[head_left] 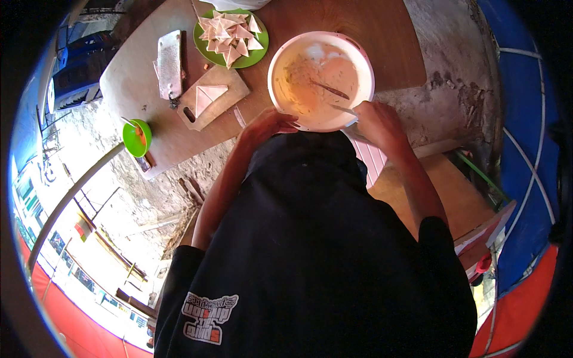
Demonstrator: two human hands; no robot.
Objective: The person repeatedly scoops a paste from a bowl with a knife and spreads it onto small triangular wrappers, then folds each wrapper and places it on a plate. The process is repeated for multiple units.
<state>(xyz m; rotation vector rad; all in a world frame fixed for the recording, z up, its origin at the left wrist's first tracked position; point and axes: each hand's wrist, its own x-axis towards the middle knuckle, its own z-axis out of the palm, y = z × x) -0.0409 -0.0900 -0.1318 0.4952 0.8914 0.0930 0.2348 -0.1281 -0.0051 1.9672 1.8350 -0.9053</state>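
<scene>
A large white basin stands at the table's near edge, against my dark shirt. Inside it are a pinkish-orange mixture and a white powdery heap at the far side. My left hand grips its near left rim. At the near right rim, my right hand is closed on a pale, narrow utensil whose end points into the mixture. Whether it is a knife or a spoon handle I cannot tell. Another slim, reddish-brown utensil lies in the basin, apart from both hands.
A green plate piled with folded pale triangles stands beyond. Left of the basin lie a cutting board with a folded triangle and a metal grater-like slab. A green bowl with orange contents sits near the left edge.
</scene>
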